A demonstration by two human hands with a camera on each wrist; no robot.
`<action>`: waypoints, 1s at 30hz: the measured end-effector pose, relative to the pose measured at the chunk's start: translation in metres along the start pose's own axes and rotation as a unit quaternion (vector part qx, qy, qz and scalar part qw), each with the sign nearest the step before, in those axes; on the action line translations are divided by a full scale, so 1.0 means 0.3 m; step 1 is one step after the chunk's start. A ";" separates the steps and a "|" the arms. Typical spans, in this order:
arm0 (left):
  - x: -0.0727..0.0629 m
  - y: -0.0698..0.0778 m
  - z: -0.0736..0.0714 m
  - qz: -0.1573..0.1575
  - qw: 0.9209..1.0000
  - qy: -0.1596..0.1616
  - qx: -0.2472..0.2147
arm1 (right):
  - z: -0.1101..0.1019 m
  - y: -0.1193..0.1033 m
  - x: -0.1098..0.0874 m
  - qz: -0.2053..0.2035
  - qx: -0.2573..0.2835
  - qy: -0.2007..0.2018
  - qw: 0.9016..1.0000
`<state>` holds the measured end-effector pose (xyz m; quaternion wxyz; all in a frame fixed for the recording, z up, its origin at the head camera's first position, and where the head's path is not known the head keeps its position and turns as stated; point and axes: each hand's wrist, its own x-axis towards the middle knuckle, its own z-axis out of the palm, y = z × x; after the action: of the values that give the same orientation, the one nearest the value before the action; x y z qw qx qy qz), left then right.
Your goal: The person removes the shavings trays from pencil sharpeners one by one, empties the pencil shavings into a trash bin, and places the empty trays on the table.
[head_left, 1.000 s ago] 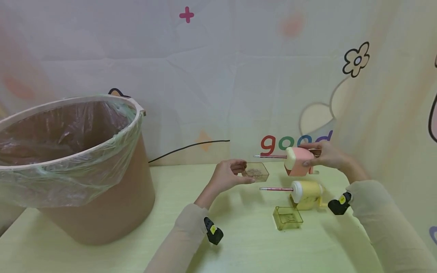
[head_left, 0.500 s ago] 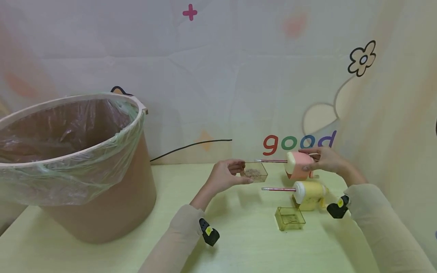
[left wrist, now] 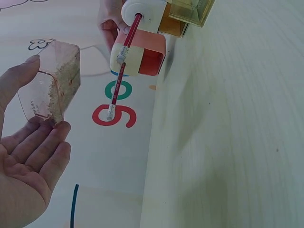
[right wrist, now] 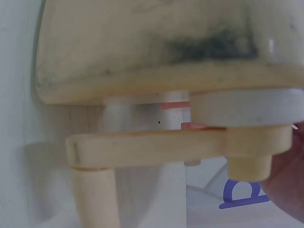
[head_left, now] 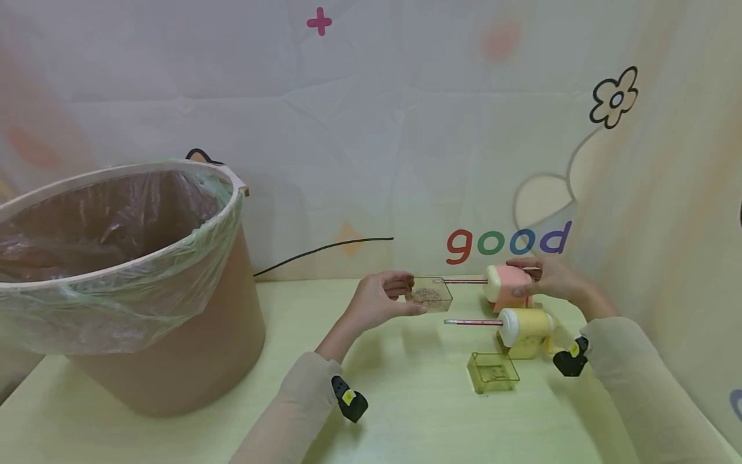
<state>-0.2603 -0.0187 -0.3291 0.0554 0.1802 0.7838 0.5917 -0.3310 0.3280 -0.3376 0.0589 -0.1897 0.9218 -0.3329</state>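
My left hand point(head_left: 375, 303) holds a clear shavings tray point(head_left: 430, 295) above the table, thumb on one side and fingertips on the other. Pencil shavings point(left wrist: 66, 85) lie inside it. My right hand point(head_left: 553, 280) grips a pink pencil sharpener point(head_left: 511, 283) from its rear; a red pencil point(head_left: 468, 281) sticks out of its front. Whether its base touches the table cannot be told. Nearer to me stands a yellow pencil sharpener point(head_left: 532, 325) with another red pencil point(head_left: 472, 321) in it. Its crank point(right wrist: 147, 149) fills much of the right wrist view, where my right hand is mostly hidden.
A yellowish clear tray point(head_left: 493, 375) sits on the table point(head_left: 406, 399) in front of the yellow sharpener. At the left stands a large brown bin point(head_left: 174, 361) with a plastic liner point(head_left: 174, 283) over its rim. A printed cloth point(head_left: 348, 142) hangs behind.
My right hand has lowered the pink sharpener with its pencil towards the table. My left hand has shifted slightly left, still holding the tray of shavings.
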 end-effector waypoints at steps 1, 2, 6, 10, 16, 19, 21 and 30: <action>-0.010 0.015 0.000 0.001 1.000 0.000 0.002 | 0.001 0.003 -0.001 0.003 -0.003 0.001 1.000; -0.019 0.028 0.000 0.001 1.000 0.001 0.004 | 0.002 0.008 0.000 0.003 -0.003 0.002 1.000; -0.028 0.038 0.002 -0.002 1.000 0.000 0.005 | 0.007 0.026 -0.008 0.002 -0.009 0.006 1.000; -0.017 0.016 0.002 0.001 1.000 -0.002 0.007 | 0.013 0.042 -0.017 -0.007 -0.010 0.008 1.000; 0.035 -0.071 0.005 -0.002 1.000 -0.004 0.000 | 0.011 0.074 -0.017 -0.033 0.023 -0.002 0.999; 0.041 -0.085 0.006 -0.003 1.000 -0.004 0.000 | 0.010 0.079 -0.016 -0.039 0.038 -0.009 0.998; 0.041 -0.087 0.006 0.000 1.000 -0.004 -0.001 | 0.009 0.076 -0.016 -0.030 0.040 -0.014 0.999; 0.012 -0.073 -0.023 0.010 1.000 -0.002 0.008 | 0.002 0.060 -0.039 0.020 0.077 -0.034 0.996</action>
<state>-0.2706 -0.0289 -0.3475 0.0494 0.1895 0.7863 0.5861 -0.3258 0.3449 -0.3496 0.1110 -0.1772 0.8945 -0.3951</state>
